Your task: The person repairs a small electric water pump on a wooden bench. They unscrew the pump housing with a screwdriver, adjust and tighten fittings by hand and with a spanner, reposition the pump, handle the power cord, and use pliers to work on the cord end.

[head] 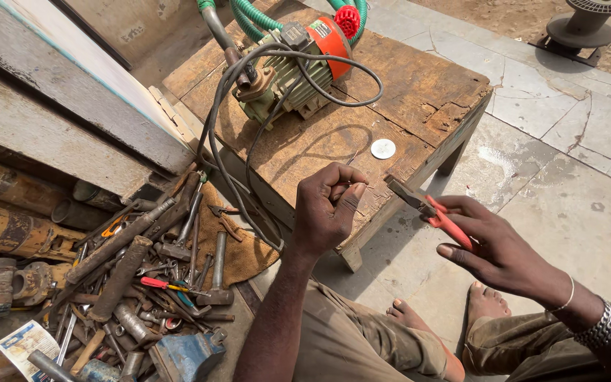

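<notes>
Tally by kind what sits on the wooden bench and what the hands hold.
Water pump: 1
Black cable: 1
Round metal disc: 1
Red-handled pliers, in right hand: 1
Thin wire end, pinched by left hand: 1
Total: 5

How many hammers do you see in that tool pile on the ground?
2. One hammer lies at the pile's right edge on the brown cloth, head toward the person. Another hammer lies just left of it, head down. More may be buried under the other tools.

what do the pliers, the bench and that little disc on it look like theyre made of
Pliers: dull grey metal jaws, handles in glossy red sleeves, probably plastic. Bench: bare weathered wood, cracked and stained. Disc: pale, flat and round; metal or plastic, hard to tell.
</notes>
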The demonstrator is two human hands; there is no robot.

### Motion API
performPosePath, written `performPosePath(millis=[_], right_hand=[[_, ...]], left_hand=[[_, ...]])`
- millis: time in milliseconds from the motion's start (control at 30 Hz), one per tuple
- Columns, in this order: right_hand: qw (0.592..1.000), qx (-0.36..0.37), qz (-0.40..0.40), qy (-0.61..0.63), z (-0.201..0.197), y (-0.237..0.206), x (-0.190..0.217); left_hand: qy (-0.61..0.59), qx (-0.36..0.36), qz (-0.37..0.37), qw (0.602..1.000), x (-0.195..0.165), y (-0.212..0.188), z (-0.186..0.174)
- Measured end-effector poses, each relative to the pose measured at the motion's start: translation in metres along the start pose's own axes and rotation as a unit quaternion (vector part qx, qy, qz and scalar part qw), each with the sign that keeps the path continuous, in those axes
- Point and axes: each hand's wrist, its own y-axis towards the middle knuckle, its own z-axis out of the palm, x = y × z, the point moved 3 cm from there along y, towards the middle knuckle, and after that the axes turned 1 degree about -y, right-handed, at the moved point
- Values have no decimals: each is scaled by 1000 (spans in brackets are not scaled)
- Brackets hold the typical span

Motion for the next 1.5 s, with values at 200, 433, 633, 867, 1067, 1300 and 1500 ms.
performPosePath(millis=[200,433,633,867,1067,1300,1500], right_hand=[[902,-146,-6,-407,-10,4,24],[878,-143,-13,-457,-10,-1,23],[883,-151,-37,-442,-13,-3,27],[981,52,103,-153,-20,-1,-9],[862,252,182,400,-16,-10,-31],[988,-69,-25,-136,-13,-3,19],[887,-153,-24,-435,-20,-2,28]], left_hand=[[-19,6,-30,999,8,-2,7],[-3,16,-27,999,8,1,13],[9,20,-19,1000,6,1,13],[59,40,27,997,-7,3,9],[15,77,33,996,-14,4,14],[18,47,-11,999,-11,3,8],[10,42,-29,999,-7,5,14]])
